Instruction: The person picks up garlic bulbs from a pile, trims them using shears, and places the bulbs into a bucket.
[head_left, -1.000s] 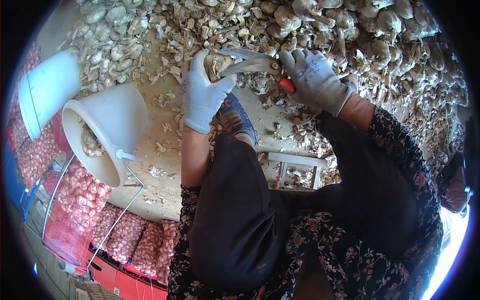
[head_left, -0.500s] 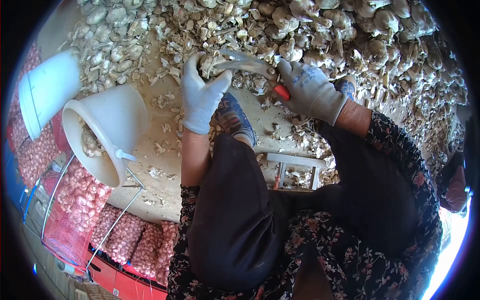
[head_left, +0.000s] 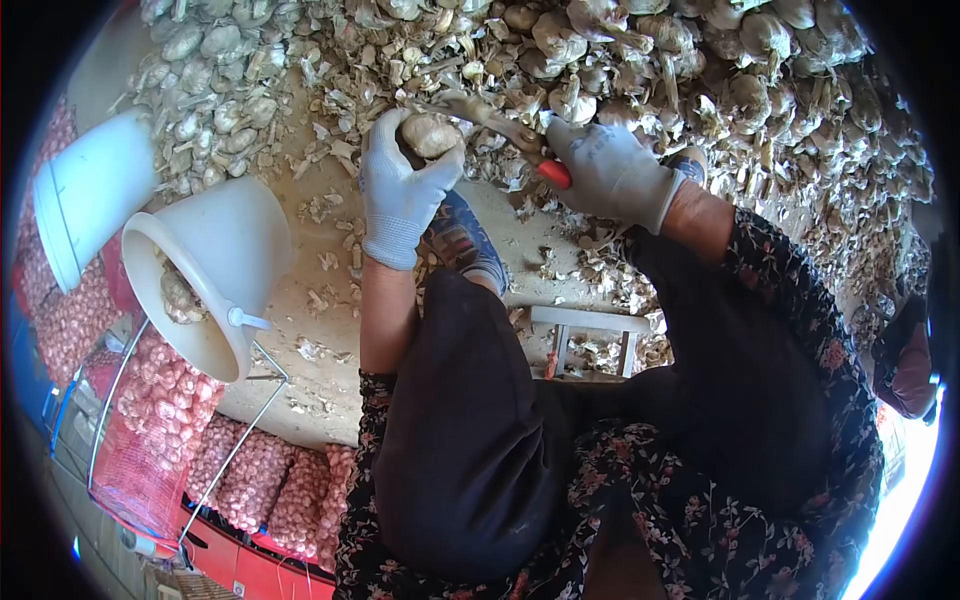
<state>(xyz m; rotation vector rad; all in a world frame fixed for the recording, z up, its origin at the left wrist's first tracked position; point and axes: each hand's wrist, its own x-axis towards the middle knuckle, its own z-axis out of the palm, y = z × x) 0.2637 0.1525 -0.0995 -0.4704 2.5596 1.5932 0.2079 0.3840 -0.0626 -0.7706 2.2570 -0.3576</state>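
My left hand (head_left: 402, 190), in a pale knitted glove, is closed around a garlic bulb (head_left: 431, 135) between thumb and fingers. Gripped in my gloved right hand (head_left: 612, 175) is a pair of red-handled pruning shears (head_left: 510, 130). The metal blades point left and lie right at the top of the bulb. Part of the handles is hidden inside my right palm. Just beyond both hands spreads a heap of dry garlic trimmings (head_left: 420, 65).
Untrimmed garlic bulbs (head_left: 760, 50) are heaped at the upper right, more garlic (head_left: 225, 110) at the upper left. A white bucket (head_left: 225, 240) lies tipped at left with bulbs inside, near another bucket (head_left: 95, 195). Filled red mesh sacks (head_left: 250, 475) stand lower left. A metal stool (head_left: 590, 322) is between my legs.
The bulb in my left hand has turned and shows more of its rounded side. The shears and my right hand have shifted slightly left, their blades now looking closer together.
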